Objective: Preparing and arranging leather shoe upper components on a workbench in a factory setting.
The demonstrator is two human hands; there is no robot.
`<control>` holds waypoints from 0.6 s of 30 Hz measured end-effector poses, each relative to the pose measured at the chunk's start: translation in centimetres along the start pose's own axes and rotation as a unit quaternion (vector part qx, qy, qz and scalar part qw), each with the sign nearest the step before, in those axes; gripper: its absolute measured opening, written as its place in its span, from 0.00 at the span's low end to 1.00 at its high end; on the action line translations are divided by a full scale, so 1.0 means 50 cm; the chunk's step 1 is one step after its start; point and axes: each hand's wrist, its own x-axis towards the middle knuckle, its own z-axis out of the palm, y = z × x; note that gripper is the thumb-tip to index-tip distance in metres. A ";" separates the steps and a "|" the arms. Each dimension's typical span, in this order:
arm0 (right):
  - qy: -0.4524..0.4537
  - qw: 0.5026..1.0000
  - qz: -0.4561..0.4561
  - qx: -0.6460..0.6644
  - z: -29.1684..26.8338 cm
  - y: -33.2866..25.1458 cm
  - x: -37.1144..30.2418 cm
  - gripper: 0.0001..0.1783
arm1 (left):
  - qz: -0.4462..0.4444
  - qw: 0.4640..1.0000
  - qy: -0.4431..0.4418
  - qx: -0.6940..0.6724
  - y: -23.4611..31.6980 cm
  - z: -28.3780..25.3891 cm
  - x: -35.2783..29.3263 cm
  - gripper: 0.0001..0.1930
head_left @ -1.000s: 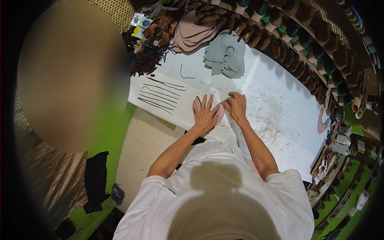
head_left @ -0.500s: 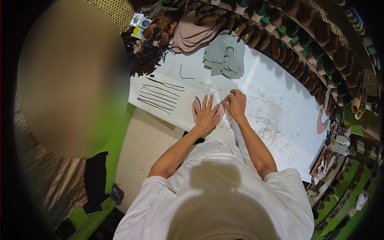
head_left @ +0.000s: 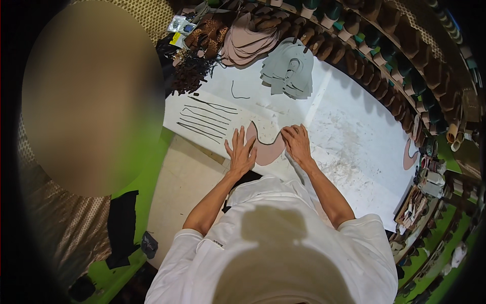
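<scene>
A pink U-shaped shoe-upper piece (head_left: 270,154) lies flat before me on the white worktable, with a dark cord along its inner curve. Beside its left arm, my left hand (head_left: 242,154) is open, fingers spread, the index side touching the edge. My right hand (head_left: 298,145) has its fingers closed together on the tip of the right arm; the thumb is partly hidden. Several dark cords (head_left: 205,123) lie in a row to the left of the piece. One more bent cord (head_left: 238,96) lies farther off.
Grey cut pieces (head_left: 288,76) are piled at the back, beside stacked pink pieces (head_left: 248,43). Dark cords and trimmings (head_left: 188,76) heap up at the far left. Rows of shoe lasts (head_left: 364,71) line the far edge. Another pink piece (head_left: 409,156) lies at the right.
My left hand has slid left off the middle of the pink piece, uncovering its dark-edged curve. My right hand has shifted slightly down, remaining at the right tip.
</scene>
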 end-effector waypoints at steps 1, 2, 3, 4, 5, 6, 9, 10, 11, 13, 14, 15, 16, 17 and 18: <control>0.001 1.000 -0.001 0.000 -0.004 -0.007 -0.002 0.16 | 0.000 1.000 -0.001 0.006 -0.001 -0.005 -0.005 0.23; 0.004 1.000 -0.002 0.000 -0.008 -0.014 -0.006 0.16 | -0.001 1.000 -0.003 0.011 -0.003 -0.009 -0.008 0.23; 0.007 1.000 -0.004 0.001 -0.009 -0.022 -0.009 0.16 | -0.001 1.000 -0.001 0.012 -0.007 -0.011 -0.011 0.23; 0.007 1.000 -0.006 0.001 -0.004 -0.028 -0.015 0.16 | 0.009 1.000 -0.013 0.024 -0.011 -0.012 -0.013 0.23; -0.011 0.999 -0.034 0.015 0.003 -0.036 -0.020 0.16 | 0.020 0.999 -0.026 0.036 -0.013 -0.012 -0.015 0.23; -0.028 0.997 -0.061 0.026 0.012 -0.035 -0.029 0.16 | 0.023 0.999 -0.024 0.035 -0.011 -0.011 -0.013 0.23; -0.046 0.997 -0.057 0.003 0.038 -0.033 -0.044 0.19 | 0.037 0.997 -0.035 0.058 -0.013 -0.006 -0.017 0.22; -0.038 0.998 -0.051 -0.002 0.041 -0.038 -0.044 0.19 | 0.040 0.996 -0.035 0.066 -0.017 -0.004 -0.019 0.23; -0.037 0.998 -0.053 -0.002 0.043 -0.042 -0.045 0.19 | 0.042 0.996 -0.034 0.073 -0.021 -0.002 -0.021 0.23; -0.042 0.998 -0.052 -0.002 0.043 -0.051 -0.051 0.19 | 0.042 0.996 -0.038 0.075 -0.020 -0.002 -0.021 0.24; -0.041 0.998 -0.052 -0.004 0.043 -0.057 -0.053 0.19 | 0.042 0.995 -0.042 0.077 -0.019 -0.002 -0.021 0.24; -0.044 0.998 -0.053 -0.003 0.045 -0.063 -0.056 0.18 | 0.043 0.995 -0.040 0.077 -0.019 -0.001 -0.021 0.24; -0.046 0.998 -0.053 -0.003 0.046 -0.067 -0.056 0.17 | 0.042 0.995 -0.041 0.078 -0.019 0.000 -0.021 0.24; -0.044 0.998 -0.055 -0.004 0.046 -0.069 -0.054 0.17 | 0.041 0.995 -0.042 0.078 -0.019 0.001 -0.020 0.24; -0.043 0.998 -0.047 -0.010 0.045 -0.073 -0.052 0.17 | 0.041 0.995 -0.041 0.079 -0.021 0.002 -0.022 0.24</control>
